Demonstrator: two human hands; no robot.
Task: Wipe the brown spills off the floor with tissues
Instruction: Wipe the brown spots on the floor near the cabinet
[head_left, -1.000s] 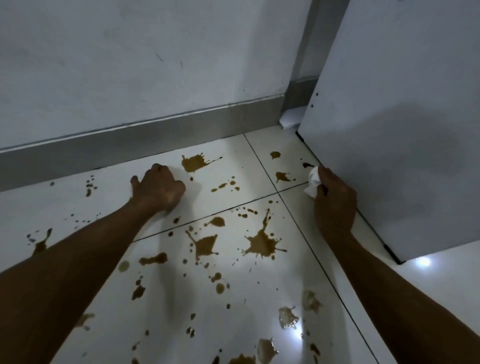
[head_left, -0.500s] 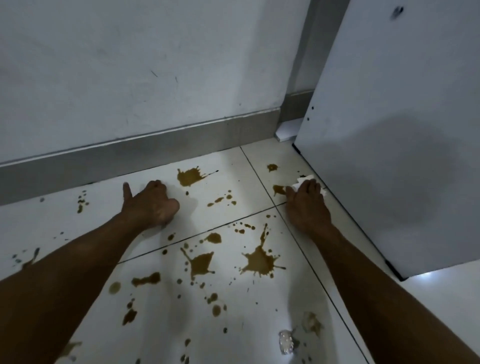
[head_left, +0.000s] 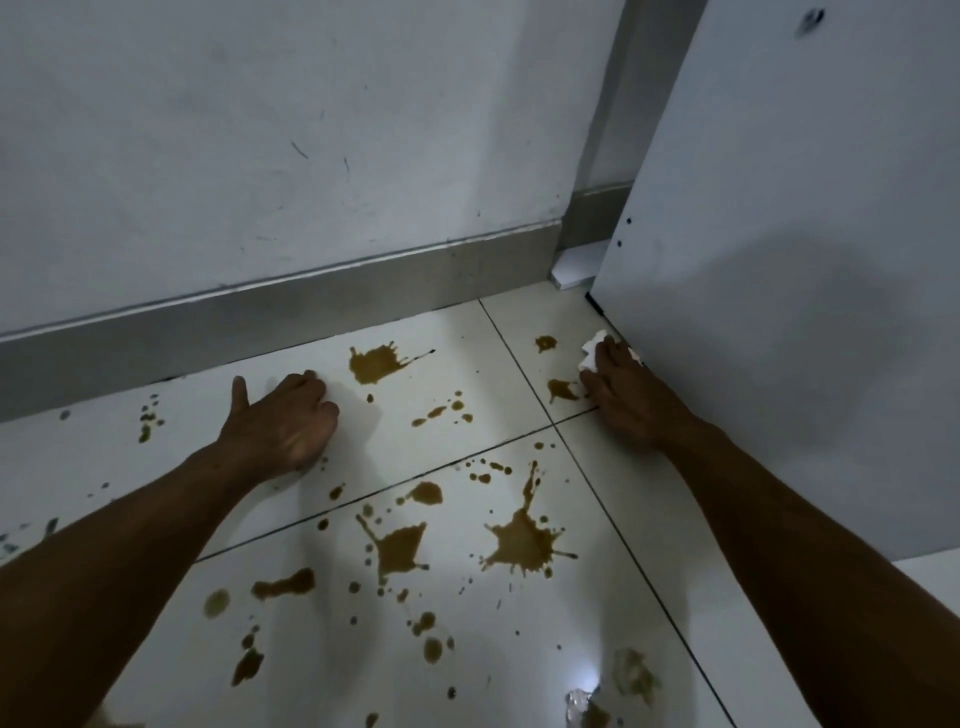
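Observation:
Brown spills dot the white tiled floor: a large splash near the wall, two star-shaped ones closer to me, and many small drops. My right hand presses a crumpled white tissue to the floor beside the white door's bottom edge. A small spill lies right next to that hand and another just beyond it. My left hand rests on the floor with curled fingers and thumb out, holding nothing.
A white door stands close on the right. A grey skirting board runs under the white wall ahead. A white object lies in the corner behind the door. A smeared wet patch glints near the bottom.
My right hand came down from the door's edge, pressed the tissue onto the floor and slid it towards the door. My left hand stayed planted. The camera tilted up a little.

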